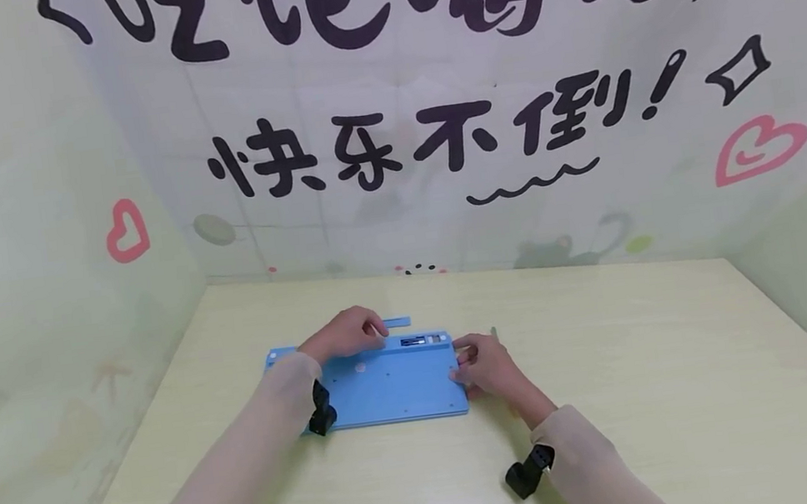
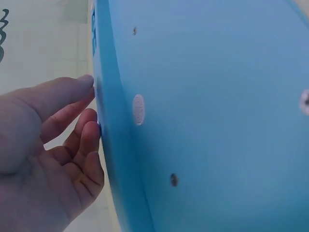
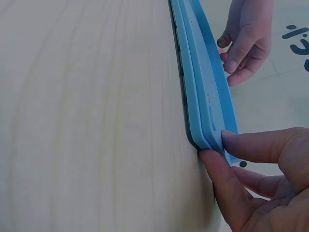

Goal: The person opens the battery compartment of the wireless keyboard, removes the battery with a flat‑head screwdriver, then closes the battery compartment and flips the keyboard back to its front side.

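Observation:
A light blue keyboard [image 1: 397,383] lies face down on the table, its back dotted with small screw holes and a pale round pad [image 2: 139,109]. Along its raised far strip is an uncovered battery slot [image 1: 412,342] with something dark and pale inside. My left hand [image 1: 353,331] is at the far edge, fingers loosely curled and fingertips against the strip; nothing shows between them. With thumb and forefinger, my right hand [image 3: 270,179] pinches the keyboard's right end near a corner. Behind the keyboard lies a narrow blue battery cover [image 1: 397,322], close to my left fingertips.
The pale wooden table [image 1: 653,373] extends to both sides and towards me. A small greyish thing [image 1: 493,332], partly hidden, shows just beyond my right hand. White printed wall sheets [image 1: 400,227] rise at the back and sides.

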The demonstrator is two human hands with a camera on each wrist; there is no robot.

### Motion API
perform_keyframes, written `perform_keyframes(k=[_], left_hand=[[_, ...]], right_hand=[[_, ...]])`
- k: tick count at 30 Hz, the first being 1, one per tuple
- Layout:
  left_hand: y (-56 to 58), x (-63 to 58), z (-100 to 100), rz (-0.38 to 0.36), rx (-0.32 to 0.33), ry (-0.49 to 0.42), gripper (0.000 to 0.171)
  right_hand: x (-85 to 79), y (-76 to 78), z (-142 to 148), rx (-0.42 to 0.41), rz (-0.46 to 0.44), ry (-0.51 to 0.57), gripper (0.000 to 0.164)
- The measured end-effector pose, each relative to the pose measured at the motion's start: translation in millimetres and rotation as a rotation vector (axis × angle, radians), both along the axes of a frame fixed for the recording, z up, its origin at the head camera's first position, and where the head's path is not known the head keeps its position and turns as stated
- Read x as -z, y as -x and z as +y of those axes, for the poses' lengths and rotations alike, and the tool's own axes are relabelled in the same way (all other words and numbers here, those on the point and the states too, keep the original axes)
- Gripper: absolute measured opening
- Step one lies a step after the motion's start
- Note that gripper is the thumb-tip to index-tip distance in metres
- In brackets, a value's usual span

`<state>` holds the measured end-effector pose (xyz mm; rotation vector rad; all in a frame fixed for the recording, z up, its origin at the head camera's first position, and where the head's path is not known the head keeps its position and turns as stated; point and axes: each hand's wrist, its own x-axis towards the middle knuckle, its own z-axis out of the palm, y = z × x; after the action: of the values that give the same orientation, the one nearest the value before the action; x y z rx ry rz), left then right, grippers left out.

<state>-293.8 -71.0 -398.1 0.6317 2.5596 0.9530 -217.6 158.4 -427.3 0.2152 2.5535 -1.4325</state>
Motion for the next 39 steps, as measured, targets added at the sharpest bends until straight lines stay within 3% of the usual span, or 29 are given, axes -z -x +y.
perform_keyframes(k=[6,11,12,16,23,39], left_hand=[[-7.0,8.9,0,0.022,-0.019,-0.061,0.015],[-5.5,19.9,2,0.054,-0.022,-0.142,0.013],[-0.4,28.6,1,0.076,-0.005,-0.170,0.013],[-0.5,30.8,5,0.069,-0.023,-0.176,0.012],[-9.0,18.4,10,0.017,-0.088,-0.133,0.012],[-11.8,11.6,2,-0.012,-0.100,-0.091,0.012]], right_hand=[[1.3,-1.0,1,-0.001,0.001,-0.010,0.050],[2.1,-4.0,6,-0.005,0.034,-0.027,0.050],[2.4,-4.4,7,-0.003,0.035,-0.027,0.050],[3.3,-5.5,10,-0.010,0.041,-0.034,0.050],[-0.5,-7.1,11,-0.034,0.064,-0.016,0.047],[-35.0,-16.3,40,-0.119,0.178,0.026,0.042]])
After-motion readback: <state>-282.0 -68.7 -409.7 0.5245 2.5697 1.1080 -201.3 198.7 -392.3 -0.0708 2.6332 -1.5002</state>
